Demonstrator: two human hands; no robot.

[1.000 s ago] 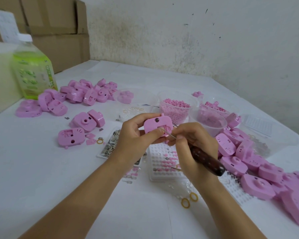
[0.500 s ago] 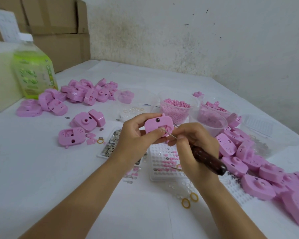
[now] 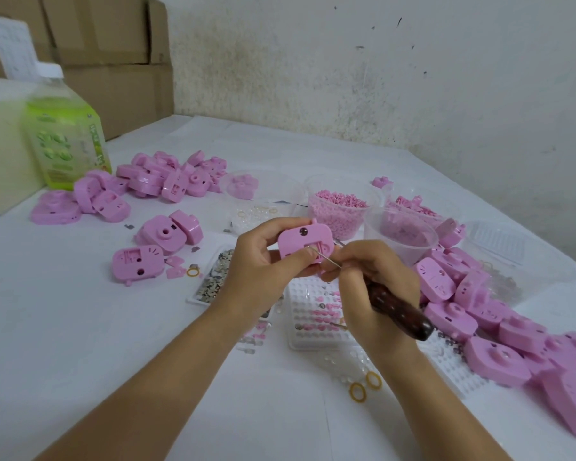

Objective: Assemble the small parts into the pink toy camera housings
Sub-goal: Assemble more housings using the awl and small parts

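Note:
My left hand holds a pink toy camera housing upright above the table, thumb pressed on its face. My right hand grips a pick tool with a dark wooden handle; its thin metal tip touches the recess in the housing's face. Below my hands lies a white grid tray with small pink and metal parts in its cells. A flat tray of small metal pieces sits to its left, partly hidden by my left wrist.
Pink housings lie heaped at the right and at the back left. Clear tubs of pink parts stand behind my hands. A green bottle and cardboard boxes are at the far left. Yellow rings lie near my right wrist.
Almost nothing differs. Both hands stay in place with the housing and the tool, and the tool tip stays at the housing's recess.

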